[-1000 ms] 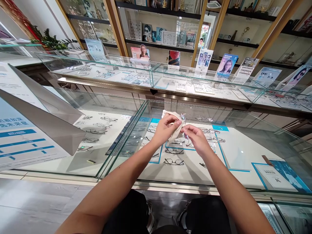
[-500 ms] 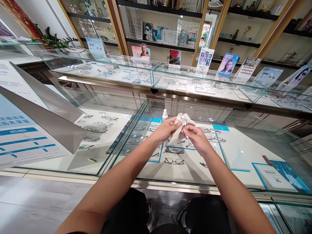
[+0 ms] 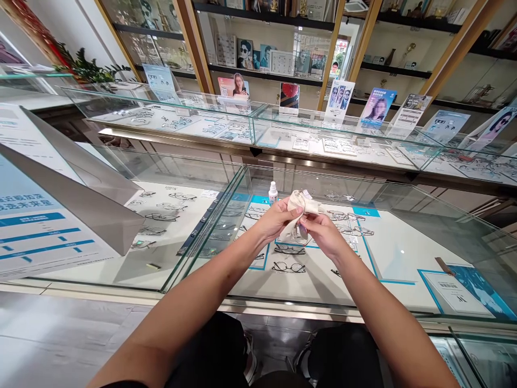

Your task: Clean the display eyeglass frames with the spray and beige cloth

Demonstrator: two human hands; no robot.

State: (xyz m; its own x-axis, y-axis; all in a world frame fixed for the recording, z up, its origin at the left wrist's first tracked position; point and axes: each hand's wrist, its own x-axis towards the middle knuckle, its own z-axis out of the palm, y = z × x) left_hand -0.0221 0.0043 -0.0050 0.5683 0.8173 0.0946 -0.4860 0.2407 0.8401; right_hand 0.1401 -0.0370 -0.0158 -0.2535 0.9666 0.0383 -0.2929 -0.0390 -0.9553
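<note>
Above the glass display counter (image 3: 388, 231), my left hand (image 3: 278, 218) pinches a cream cleaning cloth (image 3: 309, 206) with thumb and fingers. The cloth is bunched around a pair of eyeglasses (image 3: 302, 231), whose lens shows just below it. My right hand (image 3: 321, 230) is closed on the eyeglasses from the other side, its fingertips close to my left thumb. Most of the frame is hidden by the cloth and my fingers. A small white spray bottle (image 3: 273, 194) stands upright just beyond my left hand.
Several eyeglasses (image 3: 288, 267) lie inside the counter below my hands. Folded cardboard signs (image 3: 60, 215) stand at the left. Behind runs a second glass showcase (image 3: 226, 126) with upright cards. A brown strip (image 3: 444, 266) lies by a printed card at the right.
The cloth has been shifted over the eyeglasses and covers more of them. A lens now shows lower, beneath the cloth. My hands stay in nearly the same place.
</note>
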